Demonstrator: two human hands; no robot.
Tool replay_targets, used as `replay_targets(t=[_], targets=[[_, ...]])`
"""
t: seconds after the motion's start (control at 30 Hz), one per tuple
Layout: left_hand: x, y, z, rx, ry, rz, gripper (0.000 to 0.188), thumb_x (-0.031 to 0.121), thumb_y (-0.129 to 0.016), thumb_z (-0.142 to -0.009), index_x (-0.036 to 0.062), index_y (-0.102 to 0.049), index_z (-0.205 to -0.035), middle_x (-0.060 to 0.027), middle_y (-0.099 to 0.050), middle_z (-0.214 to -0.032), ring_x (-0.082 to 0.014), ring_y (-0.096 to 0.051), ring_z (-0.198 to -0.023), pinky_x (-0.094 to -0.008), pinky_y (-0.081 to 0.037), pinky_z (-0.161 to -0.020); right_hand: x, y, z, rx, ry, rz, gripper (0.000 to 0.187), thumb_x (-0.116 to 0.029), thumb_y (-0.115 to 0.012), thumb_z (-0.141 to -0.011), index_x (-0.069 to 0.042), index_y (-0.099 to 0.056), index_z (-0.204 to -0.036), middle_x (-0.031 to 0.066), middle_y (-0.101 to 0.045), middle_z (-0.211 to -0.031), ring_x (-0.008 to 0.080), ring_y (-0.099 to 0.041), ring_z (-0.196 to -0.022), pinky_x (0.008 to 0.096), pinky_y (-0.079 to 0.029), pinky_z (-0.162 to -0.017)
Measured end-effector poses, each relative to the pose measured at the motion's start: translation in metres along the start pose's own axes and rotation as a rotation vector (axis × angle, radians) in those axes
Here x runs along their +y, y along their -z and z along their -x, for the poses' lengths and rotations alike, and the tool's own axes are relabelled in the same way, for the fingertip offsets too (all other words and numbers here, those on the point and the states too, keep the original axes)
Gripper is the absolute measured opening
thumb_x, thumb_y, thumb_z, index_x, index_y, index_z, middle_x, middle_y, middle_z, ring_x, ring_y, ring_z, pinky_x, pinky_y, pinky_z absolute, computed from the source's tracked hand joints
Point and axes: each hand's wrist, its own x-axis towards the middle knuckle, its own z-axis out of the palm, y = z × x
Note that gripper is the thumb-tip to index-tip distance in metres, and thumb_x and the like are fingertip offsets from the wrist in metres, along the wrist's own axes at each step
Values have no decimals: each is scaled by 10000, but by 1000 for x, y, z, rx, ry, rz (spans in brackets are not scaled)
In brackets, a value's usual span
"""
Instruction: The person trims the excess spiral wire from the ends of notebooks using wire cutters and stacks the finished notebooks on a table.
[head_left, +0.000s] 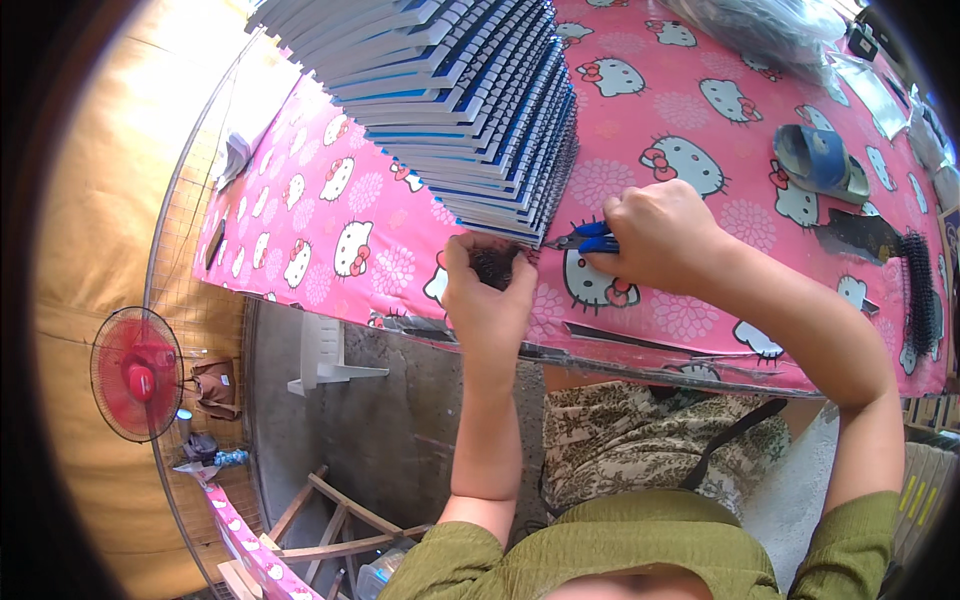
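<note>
A tall stack of spiral-bound notebooks [440, 110] with white pages, blue covers and black coils leans up from the table in front of me. At its near lower corner, my left hand [487, 300] curls its thumb and fingers round a dark coiled bundle [494, 264], which looks like black binding coil. Just to the right, my right hand [655, 225] is closed on blue-handled pliers [597, 240]. Their metal jaws point left, at the coil ends beside my left fingertips. Whether the jaws grip a wire is too small to tell.
A pink patterned cloth covers the table [690, 315]. To the right lie a blue tape roll [815, 160] and a black bristly coil [918, 290]. Clear plastic bags [765, 35] sit at the far right. A red fan [138, 375] and a white plastic chair [330, 355] stand at the left.
</note>
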Motion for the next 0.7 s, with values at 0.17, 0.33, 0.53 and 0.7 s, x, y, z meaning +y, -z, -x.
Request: replay_targets(t=[0.17, 0.33, 0.53, 0.7], targets=[[5, 16, -8, -180, -18, -83, 235, 90, -732, -761, 13, -591, -934, -99, -670, -852, -192, -652, -758, -314, -508, -728, 2, -1, 5, 140, 33, 129, 526, -521, -703, -757, -3, -646, -829, 137, -643, -804, 292, -653, -820, 404, -504, -768], [6, 11, 0, -199, -48, -92, 252, 99, -741, -751, 20, -599, -943, -101, -672, -858, -217, -656, -781, -323, -503, -732, -9, -5, -3, 82, 40, 137, 538, -528, -702, -758, -3, -641, -860, 137, -638, -855, 289, -637, -868, 406, -491, -807], [9, 1, -2, -166, -63, -150, 229, 76, -726, -728, 21, -581, -897, -105, -654, -809, -230, -657, -752, -324, -500, -705, -2, -1, -8, 9, 73, 22, 412, -461, -695, -754, -54, -694, -691, 115, -656, -655, 272, -677, -643, 403, -532, -595], [8, 9, -5, -193, -62, -203, 196, 69, -704, -730, 30, -598, -891, -96, -671, -791, -222, -663, -712, -314, -506, -688, 15, 22, 2, -187, -15, -33, 537, -558, -623, -798, -40, -694, -674, 137, -668, -655, 294, -678, -609, 396, -552, -603]])
